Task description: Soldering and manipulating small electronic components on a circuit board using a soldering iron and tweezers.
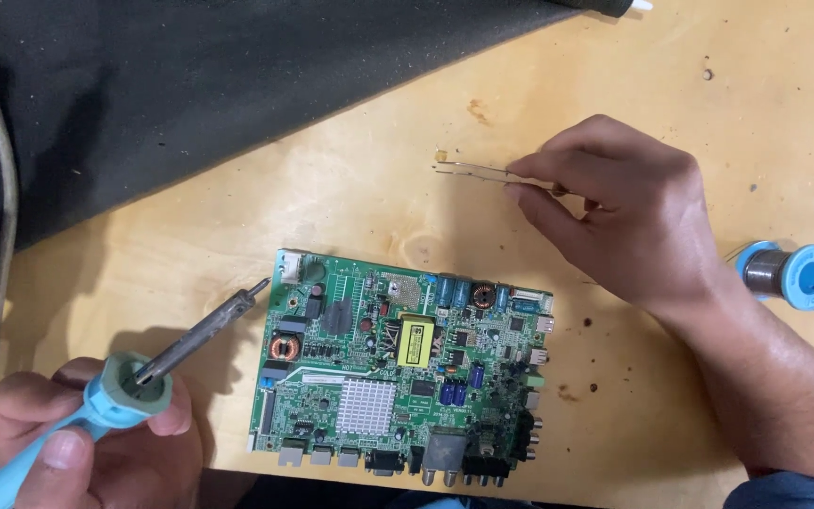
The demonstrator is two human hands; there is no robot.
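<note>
At the lower left, the left hand [87,443] is clenched round the light blue handle of a soldering iron [157,363]. The iron's dark metal shaft slants up and to the right from the fist, and its tip stops just short of the upper left corner of the board [398,372]. The board is green, crowded with small parts, and lies flat on the wooden surface [350,188] to the right of that hand, its lower edge at the surface's near rim. Above the left hand, a black mat [190,85] covers the far left of the surface, with a grey cable [2,198] running down beside it. Up and to the right of the board, the right hand [628,212] pinches thin metal tweezers [482,170] between thumb and fingers; their tips point left, just beside a tiny yellowish part [441,155]. To the right of that hand's wrist lies a blue solder spool [793,273].
</note>
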